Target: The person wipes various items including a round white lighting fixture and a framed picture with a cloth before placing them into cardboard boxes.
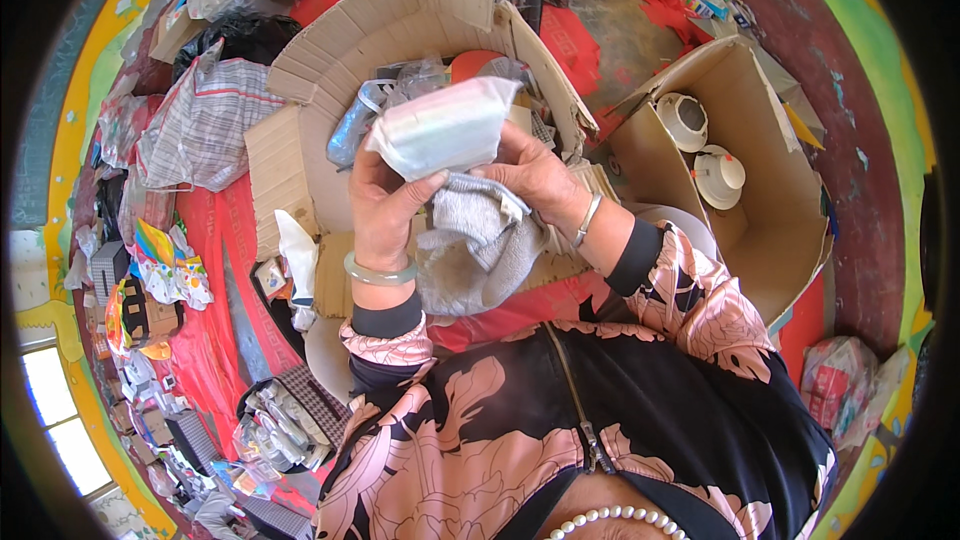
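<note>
Out over an open cardboard box, both my hands hold a pale, flat rectangular packet (440, 125) in thin clear plastic, slightly smeared by motion. My left hand (385, 195) has its thumb at the lower edge and its other fingers partly hidden behind. My right hand (540, 175) is closed at the packet's right lower side. Just below the thumbs a bunched grey knitted piece (485, 220), like a sock or glove, reaches toward my right hand; I cannot tell whether the hand grips it. Beneath it is a crumpled clear plastic bag (445, 275).
The open cardboard box (390, 20) contains a blue plastic-wrapped item (357, 120) and other goods. At right, another box (780, 230) holds two white cup-shaped items (718, 177). A checked bag (205, 125) and a patterned bin of packets (290, 420) stand left, on red sheeting.
</note>
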Action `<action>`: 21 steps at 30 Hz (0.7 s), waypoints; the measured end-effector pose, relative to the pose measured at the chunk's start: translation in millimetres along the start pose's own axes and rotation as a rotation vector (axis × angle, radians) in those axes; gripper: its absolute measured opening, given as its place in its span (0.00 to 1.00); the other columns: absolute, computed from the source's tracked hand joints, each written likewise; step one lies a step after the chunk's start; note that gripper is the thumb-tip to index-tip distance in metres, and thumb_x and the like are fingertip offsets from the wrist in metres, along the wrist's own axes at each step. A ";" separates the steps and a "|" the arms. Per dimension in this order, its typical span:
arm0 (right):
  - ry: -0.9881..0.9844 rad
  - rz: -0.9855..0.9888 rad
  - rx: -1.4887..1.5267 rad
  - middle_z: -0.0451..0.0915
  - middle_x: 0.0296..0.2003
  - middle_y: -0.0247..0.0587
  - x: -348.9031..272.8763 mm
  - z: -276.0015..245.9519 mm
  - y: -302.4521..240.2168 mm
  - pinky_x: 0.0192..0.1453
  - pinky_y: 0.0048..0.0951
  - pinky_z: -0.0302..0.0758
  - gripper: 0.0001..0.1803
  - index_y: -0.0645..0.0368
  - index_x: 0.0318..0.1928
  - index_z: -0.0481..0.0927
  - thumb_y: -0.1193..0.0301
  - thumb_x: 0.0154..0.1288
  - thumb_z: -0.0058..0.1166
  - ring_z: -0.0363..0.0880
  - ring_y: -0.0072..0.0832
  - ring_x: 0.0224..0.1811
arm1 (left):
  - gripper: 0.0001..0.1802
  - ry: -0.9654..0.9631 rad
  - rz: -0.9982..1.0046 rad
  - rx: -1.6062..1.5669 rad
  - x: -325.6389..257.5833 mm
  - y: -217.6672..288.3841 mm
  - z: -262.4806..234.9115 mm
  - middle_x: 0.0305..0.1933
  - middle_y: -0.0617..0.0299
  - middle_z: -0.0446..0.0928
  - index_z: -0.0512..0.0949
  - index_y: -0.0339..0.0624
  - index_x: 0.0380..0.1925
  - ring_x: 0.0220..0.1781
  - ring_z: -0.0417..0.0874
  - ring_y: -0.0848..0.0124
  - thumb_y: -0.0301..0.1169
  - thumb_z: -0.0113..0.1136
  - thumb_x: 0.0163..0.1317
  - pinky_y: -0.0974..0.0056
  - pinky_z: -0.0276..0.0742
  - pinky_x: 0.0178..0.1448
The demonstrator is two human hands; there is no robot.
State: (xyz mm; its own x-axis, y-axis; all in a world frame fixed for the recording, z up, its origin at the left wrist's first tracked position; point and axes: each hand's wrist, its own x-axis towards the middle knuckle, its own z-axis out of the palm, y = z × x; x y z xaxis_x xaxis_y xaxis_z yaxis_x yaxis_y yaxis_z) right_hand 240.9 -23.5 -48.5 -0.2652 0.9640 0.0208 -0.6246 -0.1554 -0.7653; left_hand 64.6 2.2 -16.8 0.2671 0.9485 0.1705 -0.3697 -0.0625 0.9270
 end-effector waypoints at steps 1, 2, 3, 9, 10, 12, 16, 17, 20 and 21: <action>-0.007 -0.011 -0.040 0.72 0.52 0.33 -0.4 0.2 0.3 0.58 0.24 0.68 0.33 0.58 0.62 0.63 0.81 0.56 0.58 0.69 0.21 0.54 | 0.36 -0.039 0.004 0.043 -0.9 -1.0 -1.8 0.53 0.58 0.73 0.67 0.37 0.54 0.55 0.73 0.68 0.18 0.69 0.41 0.62 0.68 0.59; -0.014 -0.023 -0.080 0.72 0.52 0.32 -0.8 0.4 0.8 0.59 0.25 0.68 0.34 0.57 0.62 0.62 0.81 0.55 0.59 0.69 0.20 0.54 | 0.37 -0.077 0.009 0.085 -1.7 -1.8 -3.4 0.53 0.58 0.73 0.67 0.37 0.55 0.56 0.73 0.68 0.18 0.70 0.41 0.62 0.68 0.60; -0.020 -0.033 -0.120 0.72 0.52 0.32 -1.5 0.5 1.4 0.59 0.25 0.67 0.35 0.57 0.62 0.62 0.81 0.53 0.60 0.69 0.20 0.54 | 0.37 -0.116 0.013 0.127 -2.6 -2.3 -3.8 0.54 0.58 0.72 0.67 0.37 0.55 0.56 0.72 0.67 0.18 0.70 0.40 0.62 0.67 0.61; 0.008 -0.078 -0.064 0.73 0.50 0.30 -2.4 -1.1 10.0 0.58 0.25 0.68 0.31 0.56 0.59 0.65 0.80 0.54 0.61 0.69 0.20 0.54 | 0.35 -0.143 0.285 0.201 0.7 17.5 14.7 0.54 0.57 0.72 0.69 0.38 0.54 0.58 0.71 0.63 0.23 0.70 0.41 0.61 0.66 0.62; 0.020 -0.097 -0.051 0.73 0.50 0.30 -2.6 0.2 10.0 0.58 0.25 0.69 0.31 0.56 0.59 0.66 0.80 0.54 0.61 0.69 0.20 0.54 | 0.33 -0.141 0.417 0.347 1.6 22.9 16.2 0.52 0.57 0.73 0.71 0.39 0.51 0.57 0.72 0.62 0.23 0.70 0.41 0.60 0.66 0.61; 0.014 -0.097 -0.064 0.73 0.50 0.31 -0.8 -4.4 14.7 0.57 0.24 0.69 0.32 0.56 0.59 0.65 0.79 0.54 0.61 0.70 0.20 0.53 | 0.28 -0.132 0.679 0.638 1.3 34.0 15.2 0.49 0.57 0.74 0.74 0.39 0.47 0.55 0.73 0.61 0.25 0.70 0.42 0.59 0.68 0.59; 0.026 -0.103 -0.127 0.73 0.50 0.32 -1.9 -4.8 14.4 0.56 0.25 0.70 0.34 0.57 0.61 0.64 0.78 0.53 0.62 0.71 0.20 0.52 | 0.17 -0.149 0.717 0.944 -1.9 45.4 13.5 0.43 0.56 0.77 0.79 0.38 0.36 0.49 0.75 0.60 0.24 0.69 0.43 0.59 0.71 0.53; 0.031 -0.102 -0.162 0.73 0.50 0.32 -1.7 -4.4 13.2 0.56 0.24 0.70 0.34 0.57 0.61 0.64 0.78 0.53 0.62 0.70 0.20 0.52 | 0.15 -0.131 0.690 0.906 -2.4 44.7 13.9 0.41 0.56 0.77 0.80 0.38 0.34 0.47 0.76 0.60 0.23 0.68 0.43 0.60 0.71 0.51; 0.040 -0.117 -0.233 0.73 0.50 0.32 -2.3 -5.5 13.4 0.56 0.24 0.70 0.35 0.57 0.61 0.63 0.78 0.52 0.63 0.70 0.20 0.52 | 0.13 -0.142 0.683 0.889 -2.7 46.1 12.2 0.38 0.57 0.78 0.81 0.38 0.32 0.43 0.77 0.61 0.22 0.68 0.42 0.61 0.72 0.47; 0.037 -0.137 -0.238 0.73 0.50 0.32 -1.7 -6.1 15.0 0.57 0.24 0.70 0.35 0.57 0.61 0.63 0.78 0.52 0.63 0.70 0.20 0.52 | 0.12 -0.155 0.696 0.898 -2.4 47.6 10.6 0.36 0.57 0.79 0.81 0.38 0.31 0.42 0.78 0.61 0.22 0.68 0.42 0.62 0.73 0.46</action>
State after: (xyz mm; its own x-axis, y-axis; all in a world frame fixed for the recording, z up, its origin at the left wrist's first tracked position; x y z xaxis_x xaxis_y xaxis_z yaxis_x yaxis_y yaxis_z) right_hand 236.4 -26.2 -63.9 -0.1602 0.9805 0.1140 -0.4611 0.0278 -0.8869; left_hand 55.8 -6.3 30.4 0.3831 0.5767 0.7216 0.2715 -0.8170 0.5088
